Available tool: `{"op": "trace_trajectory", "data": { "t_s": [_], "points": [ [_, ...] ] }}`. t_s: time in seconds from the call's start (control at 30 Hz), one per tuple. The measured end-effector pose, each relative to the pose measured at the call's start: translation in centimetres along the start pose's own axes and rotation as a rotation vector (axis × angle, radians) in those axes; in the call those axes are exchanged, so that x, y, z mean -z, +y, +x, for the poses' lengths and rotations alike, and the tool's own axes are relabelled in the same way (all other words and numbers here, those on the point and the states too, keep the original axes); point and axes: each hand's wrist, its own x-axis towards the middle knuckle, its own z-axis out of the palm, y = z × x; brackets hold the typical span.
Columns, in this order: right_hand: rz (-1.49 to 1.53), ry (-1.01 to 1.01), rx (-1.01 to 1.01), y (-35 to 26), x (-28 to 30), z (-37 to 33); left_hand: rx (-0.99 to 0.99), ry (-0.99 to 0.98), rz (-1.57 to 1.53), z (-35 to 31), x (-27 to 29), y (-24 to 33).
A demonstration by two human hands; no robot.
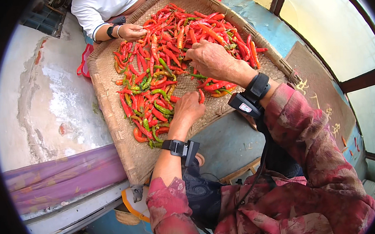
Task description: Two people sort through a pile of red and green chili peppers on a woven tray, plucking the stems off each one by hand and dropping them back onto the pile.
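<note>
A large woven bamboo tray (109,122) holds a spread of red chili peppers (177,35), with green and orange ones mixed in on the left. My left hand (188,108) is closed near the tray's front edge, and a red chili pepper (201,96) sticks out beside its fingers. Over the middle of the pile, my right hand (213,61) has its fingers curled down among the peppers. What its fingertips hold, if anything, is hidden behind the hand. Both my wrists wear black straps with small devices.
Across the tray, a co-worker's hand (131,31) touches the peppers at the far left. A worn wall and a purple cloth (65,175) lie to the left. Framed windows (333,24) line the right. A red plastic item (84,63) sits beside the tray's left edge.
</note>
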Motion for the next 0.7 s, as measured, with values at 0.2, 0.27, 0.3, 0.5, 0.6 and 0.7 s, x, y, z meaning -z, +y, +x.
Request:
{"op": "trace_trajectory", "data": {
  "t_s": [0.2, 0.27, 0.3, 0.5, 0.6, 0.7],
  "points": [
    [0.294, -0.093, -0.09, -0.7, -0.3, 0.3, 0.225, 0.203, -1.11, 0.6, 2.8, -2.4],
    [0.308, -0.136, -0.1, -1.2, -1.3, 0.2, 0.174, 0.243, -1.345, 0.5, 3.1, -2.3],
    [0.316, -0.193, -0.11, -1.4, -1.7, 0.3, 0.168, 0.244, -1.34, 0.5, 3.1, -2.1],
    [0.35, -0.394, -0.236, -0.8, -2.7, 0.2, 0.037, 0.171, -1.469, 0.3, 2.4, 0.1],
    [0.347, -0.273, -0.272, 0.4, -2.0, 0.9, 0.058, 0.27, -1.392, 0.6, 2.9, -0.9],
    [0.425, 0.095, -0.419, 0.5, 0.5, 2.0, 0.109, 0.545, -0.704, 0.7, 3.2, -3.5]
  ]
}}
